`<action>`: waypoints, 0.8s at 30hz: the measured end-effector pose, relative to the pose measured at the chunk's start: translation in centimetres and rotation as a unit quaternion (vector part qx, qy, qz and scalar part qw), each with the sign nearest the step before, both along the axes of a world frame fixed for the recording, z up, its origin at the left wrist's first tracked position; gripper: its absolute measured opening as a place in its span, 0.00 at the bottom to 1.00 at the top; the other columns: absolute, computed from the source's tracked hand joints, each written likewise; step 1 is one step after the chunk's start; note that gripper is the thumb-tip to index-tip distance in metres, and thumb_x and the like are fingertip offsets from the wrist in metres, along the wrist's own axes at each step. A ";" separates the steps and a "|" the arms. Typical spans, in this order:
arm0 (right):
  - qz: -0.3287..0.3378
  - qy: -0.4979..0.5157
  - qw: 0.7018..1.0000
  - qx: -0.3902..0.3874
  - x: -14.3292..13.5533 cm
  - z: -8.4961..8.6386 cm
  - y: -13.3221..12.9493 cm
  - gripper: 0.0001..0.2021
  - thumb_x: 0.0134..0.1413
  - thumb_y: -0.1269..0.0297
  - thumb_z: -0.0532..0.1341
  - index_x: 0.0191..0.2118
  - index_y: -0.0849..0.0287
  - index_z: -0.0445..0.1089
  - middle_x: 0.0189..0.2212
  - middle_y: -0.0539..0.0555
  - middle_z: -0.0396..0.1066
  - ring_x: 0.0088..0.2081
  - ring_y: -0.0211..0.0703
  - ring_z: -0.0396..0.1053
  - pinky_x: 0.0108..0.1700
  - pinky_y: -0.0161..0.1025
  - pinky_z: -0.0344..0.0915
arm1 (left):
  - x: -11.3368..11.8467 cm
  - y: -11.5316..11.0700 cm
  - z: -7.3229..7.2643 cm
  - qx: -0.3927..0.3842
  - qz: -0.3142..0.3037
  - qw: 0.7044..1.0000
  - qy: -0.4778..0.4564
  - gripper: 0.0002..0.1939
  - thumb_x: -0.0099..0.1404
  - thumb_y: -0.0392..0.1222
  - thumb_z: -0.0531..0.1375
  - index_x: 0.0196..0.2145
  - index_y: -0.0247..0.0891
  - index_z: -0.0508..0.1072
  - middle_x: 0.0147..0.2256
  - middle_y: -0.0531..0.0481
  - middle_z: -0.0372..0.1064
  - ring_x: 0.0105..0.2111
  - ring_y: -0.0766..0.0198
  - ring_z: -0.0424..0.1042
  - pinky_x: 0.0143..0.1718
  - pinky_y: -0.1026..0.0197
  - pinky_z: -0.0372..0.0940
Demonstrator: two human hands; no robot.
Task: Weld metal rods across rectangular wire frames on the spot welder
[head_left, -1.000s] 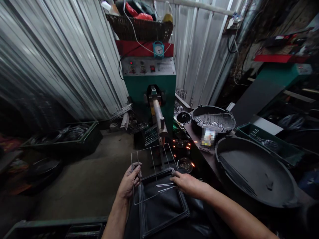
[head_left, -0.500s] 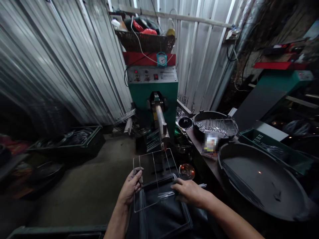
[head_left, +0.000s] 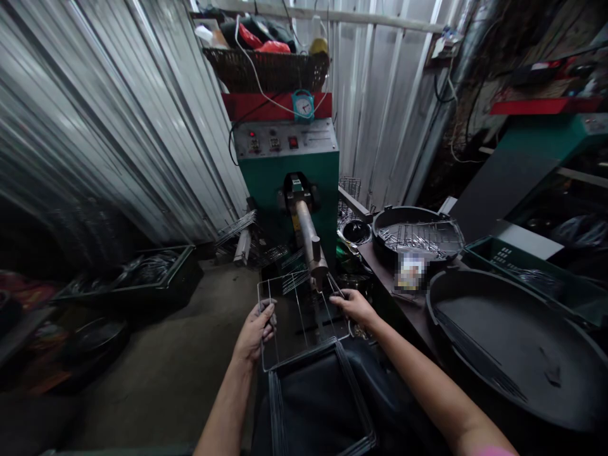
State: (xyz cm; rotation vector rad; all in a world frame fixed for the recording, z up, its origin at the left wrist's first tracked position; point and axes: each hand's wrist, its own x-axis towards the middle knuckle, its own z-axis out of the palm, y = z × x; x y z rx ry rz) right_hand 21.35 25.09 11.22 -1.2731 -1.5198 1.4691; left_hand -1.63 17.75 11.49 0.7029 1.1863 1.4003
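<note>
My left hand [head_left: 256,332] is closed around the left side of a rectangular wire frame [head_left: 300,310], which has thin cross wires. The frame's far part lies beneath the tip of the welding machine's arm [head_left: 311,237]. Pinched in my right hand [head_left: 354,307] are a few short metal wires [head_left: 335,285], close to the tip and the frame's right side. Exactly where the wires touch the frame is hard to make out. On my lap, over dark cloth, rests a stack of similar wire frames [head_left: 277,405].
The green machine body [head_left: 289,168] stands ahead against a corrugated metal wall. To the right are a large round pan [head_left: 508,335] with dark rods, a smaller pan [head_left: 380,244] of wires and a green crate [head_left: 536,269]. Another crate [head_left: 166,272] of metal parts sits left.
The wire frame has moved forward under the machine's tip with my left hand. My right hand has gone from above the lap stack up to the tip, now with fewer wires showing.
</note>
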 end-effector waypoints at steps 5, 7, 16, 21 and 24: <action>0.008 0.072 0.995 -0.067 -1.6 2.0 3.1 0.11 0.37 0.61 0.63 0.26 0.64 0.67 0.14 0.45 0.61 0.14 0.28 0.54 0.16 0.27 0.48 | -1.5 3.7 0.0 0.013 0.011 1.000 -0.011 0.16 0.48 0.45 0.61 0.33 0.37 0.64 0.14 0.61 0.57 0.08 0.81 0.44 0.09 0.76 0.41; 0.017 0.072 0.996 -0.053 -2.0 2.4 4.0 0.10 0.35 0.63 0.63 0.26 0.64 0.68 0.16 0.46 0.65 0.17 0.30 0.58 0.19 0.27 0.52 | -2.1 4.9 -0.1 0.013 0.009 1.000 -0.019 0.15 0.48 0.44 0.61 0.33 0.37 0.64 0.14 0.61 0.56 0.08 0.81 0.44 0.09 0.76 0.41; 0.026 0.042 0.998 0.030 -4.2 1.1 7.1 0.09 0.30 0.69 0.62 0.25 0.65 0.69 0.19 0.48 0.67 0.22 0.34 0.62 0.25 0.30 0.58 | -3.8 7.7 0.0 -0.008 0.003 1.000 -0.027 0.11 0.49 0.41 0.60 0.31 0.35 0.65 0.13 0.60 0.57 0.08 0.81 0.44 0.08 0.76 0.41; 0.029 0.020 0.999 0.039 -4.9 1.7 7.8 0.08 0.32 0.66 0.62 0.22 0.65 0.67 0.15 0.46 0.64 0.19 0.32 0.59 0.22 0.29 0.56 | -4.5 8.4 0.6 -0.019 0.008 0.999 -0.030 0.09 0.50 0.38 0.59 0.31 0.34 0.65 0.12 0.60 0.57 0.08 0.81 0.44 0.08 0.76 0.41; 0.038 -0.008 0.999 0.035 -5.2 2.2 8.1 0.07 0.34 0.66 0.61 0.22 0.65 0.67 0.14 0.46 0.63 0.18 0.31 0.58 0.21 0.29 0.55 | -4.7 9.0 0.5 -0.023 0.013 0.999 -0.029 0.09 0.51 0.37 0.59 0.30 0.34 0.64 0.12 0.60 0.57 0.08 0.81 0.44 0.09 0.76 0.41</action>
